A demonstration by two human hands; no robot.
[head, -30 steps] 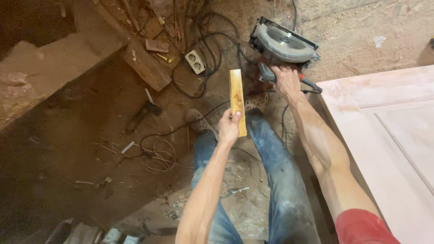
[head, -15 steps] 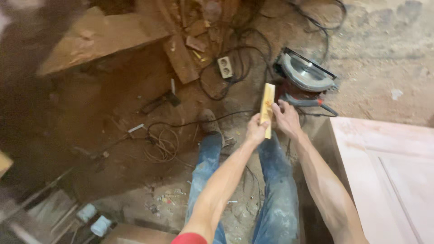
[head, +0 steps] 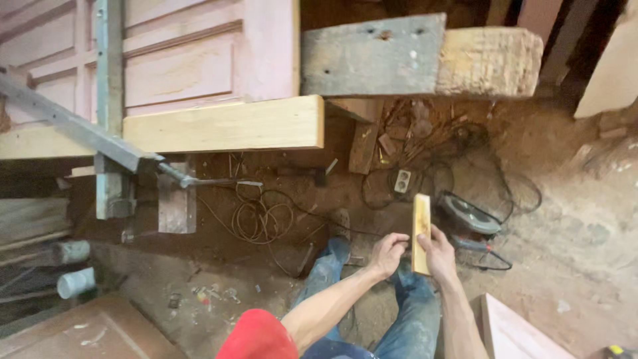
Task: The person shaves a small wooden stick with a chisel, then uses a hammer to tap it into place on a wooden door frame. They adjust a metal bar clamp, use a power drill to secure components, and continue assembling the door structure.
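A short yellow wood offcut (head: 421, 226) stands upright between my hands, above my jeans-clad knees. My right hand (head: 438, 254) grips its lower right side. Fingertips of my left hand (head: 387, 253) pinch its lower left edge. Just beyond the offcut, a circular saw (head: 469, 216) lies on the dirt floor with its black cord looping around it.
A long pale plank (head: 226, 125) and a grey weathered beam (head: 372, 56) lie ahead, with a pink panelled door (head: 199, 53) behind. A white socket block (head: 401, 181), tangled cables (head: 259, 216) and a hammer (head: 311, 173) litter the dirt. A pink panel edge (head: 512, 329) sits at my right.
My right hand has left the saw and joined my left on the offcut. The view has swung upward, revealing the plank, beam and door.
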